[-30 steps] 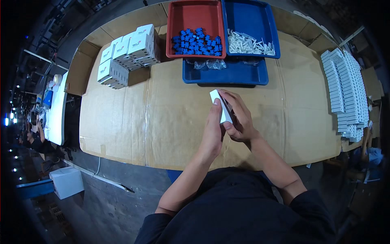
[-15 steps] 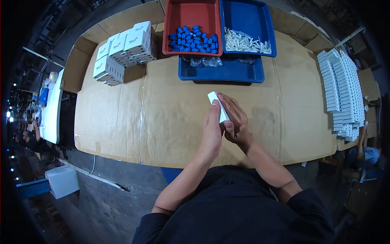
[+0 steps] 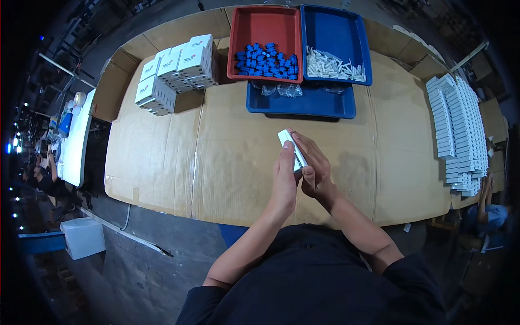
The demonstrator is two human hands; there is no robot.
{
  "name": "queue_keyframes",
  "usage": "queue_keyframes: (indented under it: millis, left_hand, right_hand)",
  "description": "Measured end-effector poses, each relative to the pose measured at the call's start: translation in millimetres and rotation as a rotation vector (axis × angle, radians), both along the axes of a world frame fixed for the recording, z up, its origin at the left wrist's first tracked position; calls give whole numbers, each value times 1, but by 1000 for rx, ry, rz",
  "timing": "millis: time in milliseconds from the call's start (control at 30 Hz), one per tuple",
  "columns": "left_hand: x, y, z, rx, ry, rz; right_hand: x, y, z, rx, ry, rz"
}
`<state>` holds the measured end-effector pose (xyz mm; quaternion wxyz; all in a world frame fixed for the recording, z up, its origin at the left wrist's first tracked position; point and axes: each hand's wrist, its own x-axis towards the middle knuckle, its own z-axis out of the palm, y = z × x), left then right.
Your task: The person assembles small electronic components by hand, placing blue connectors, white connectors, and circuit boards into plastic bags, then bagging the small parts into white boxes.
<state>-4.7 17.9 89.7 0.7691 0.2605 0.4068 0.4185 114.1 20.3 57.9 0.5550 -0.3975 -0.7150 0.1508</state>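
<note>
Between my two hands, over the middle of the cardboard-covered table, is a small white box-shaped plastic piece, tilted and seen along its narrow side. My left hand grips it from the left, thumb lying on its upper face. Around its right side wrap the fingers of my right hand, with the thumb near the lower end. The palms hide much of the piece, so its exact kind does not show. Beyond the hands are a red tray of small blue parts and a blue tray of white plugs or pins.
Under those trays sits another blue tray with clear plastic bags. White boxes are stacked at the far left. Rows of white pieces stand piled at the right edge. Cardboard walls border the table. Other people are at both sides.
The white piece has turned slightly in my hands, showing more of its narrow side. My right fingers have shifted a little along it. The whole view has moved slightly.
</note>
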Motion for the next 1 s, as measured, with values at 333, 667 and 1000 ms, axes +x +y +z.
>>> queue_keyframes:
  millis: [333,667,1000]
  left_hand:
    - [-3,14,-8,368,135,6]
    - [-7,4,-5,623,218,-14]
    - [-9,2,-14,733,251,0]
  right_hand:
    - [10,-12,21,-459,296,33]
    - [13,-29,34,-211,-1,-20]
    - [2,-43,39,-276,208,1]
